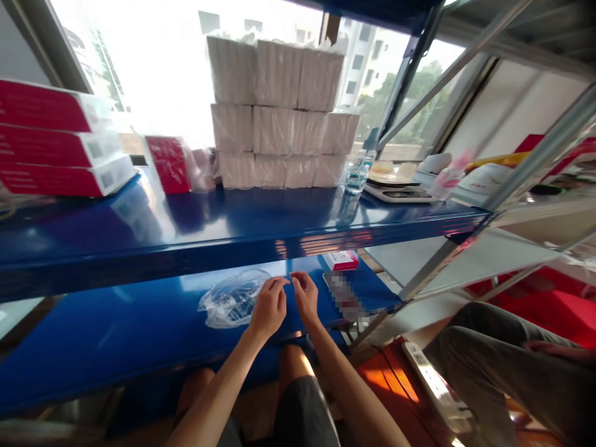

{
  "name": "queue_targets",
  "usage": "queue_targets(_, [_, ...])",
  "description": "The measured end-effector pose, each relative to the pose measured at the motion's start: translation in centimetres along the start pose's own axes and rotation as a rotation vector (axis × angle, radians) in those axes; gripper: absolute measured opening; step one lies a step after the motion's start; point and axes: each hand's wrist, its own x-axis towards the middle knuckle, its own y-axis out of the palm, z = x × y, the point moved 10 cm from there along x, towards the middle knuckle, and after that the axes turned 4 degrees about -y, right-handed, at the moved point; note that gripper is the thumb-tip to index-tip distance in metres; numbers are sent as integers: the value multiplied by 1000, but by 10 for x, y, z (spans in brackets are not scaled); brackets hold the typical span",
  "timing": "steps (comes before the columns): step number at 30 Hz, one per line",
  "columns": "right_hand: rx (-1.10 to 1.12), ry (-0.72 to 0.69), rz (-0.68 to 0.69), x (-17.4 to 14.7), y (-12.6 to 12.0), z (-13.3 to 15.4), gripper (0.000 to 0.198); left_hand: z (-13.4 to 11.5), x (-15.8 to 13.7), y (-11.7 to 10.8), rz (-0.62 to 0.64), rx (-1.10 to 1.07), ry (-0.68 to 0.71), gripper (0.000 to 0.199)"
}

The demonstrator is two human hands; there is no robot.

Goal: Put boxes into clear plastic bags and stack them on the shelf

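Observation:
My left hand (pixel 269 308) is over the blue lower shelf (pixel 153 329), its fingers bent and pressed together at the tips. Facing it, my right hand (pixel 305 299) has its fingers curled in the same way, and a narrow gap separates the two sets of fingertips. Anything held between them is too small to make out. Just left of my left hand lies a crumpled clear plastic bag (pixel 233 298) with small items inside. To the right of my right hand are a pixelated phone-like object (pixel 343 295) and a small red and white box (pixel 341 259).
On the upper blue shelf (pixel 279 211) stand stacked wrapped white packs (pixel 279 127), red and white boxes (pixel 51 139), a clear bottle (pixel 357 171) and a scale-like device (pixel 395 189). A power strip (pixel 431 379) lies at lower right, beside another person's legs (pixel 493 360).

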Motion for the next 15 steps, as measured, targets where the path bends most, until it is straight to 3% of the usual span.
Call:
queue_targets(4, [-325,-32,-78,56,-65,-5,30,9,24,73,94,-111,-143,41])
queue_targets(8, [-481,18,-130,105,-119,-28,36,27,21,131,150,-83,-248,44])
queue_targets(11, [-760,187,-106,123,-145,-59,55,38,10,145,132,-47,-288,45])
queue_targets(15, [-1009,352,73,138,-147,-88,78,40,5,142,125,-87,-319,45])
